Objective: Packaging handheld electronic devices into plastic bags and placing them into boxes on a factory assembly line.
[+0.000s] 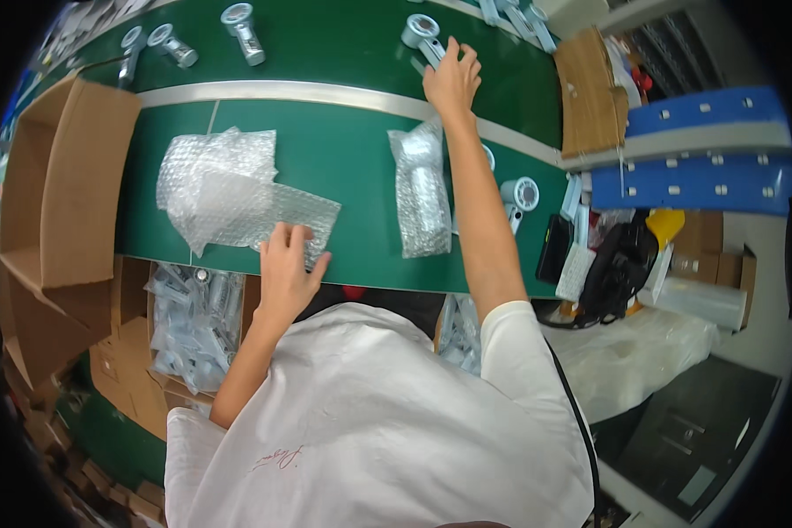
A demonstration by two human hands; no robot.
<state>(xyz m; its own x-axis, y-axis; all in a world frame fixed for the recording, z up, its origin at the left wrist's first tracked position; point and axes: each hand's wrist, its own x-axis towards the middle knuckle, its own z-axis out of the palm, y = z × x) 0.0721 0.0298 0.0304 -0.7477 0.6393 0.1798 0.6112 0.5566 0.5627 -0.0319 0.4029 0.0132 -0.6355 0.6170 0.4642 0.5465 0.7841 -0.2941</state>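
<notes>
My left hand (pixel 286 264) grips the near edge of a clear bubble-wrap bag (pixel 304 207), thumb apart from the bent fingers. This bag overlaps a loose stack of bubble-wrap bags (pixel 211 167) on the green bench. My right hand (pixel 453 84) reaches far across, thumb and fingers around the handle end of a light-blue handheld fan (pixel 422 35) with a round head. Between my arms lies a filled bubble-wrap bag (pixel 421 194), with a silvery shape inside. Beside my right forearm rests another light-blue fan (pixel 521 195), and one more is partly hidden behind the arm.
Several fans, including one fan (pixel 244 33), lie on the far green surface beyond a pale metal strip (pixel 326 91). A cardboard box (pixel 84 185) stands at left. Below the bench edge, another box holds wrapped items (pixel 194 326). A phone (pixel 554 249) and black bag (pixel 620 273) sit right.
</notes>
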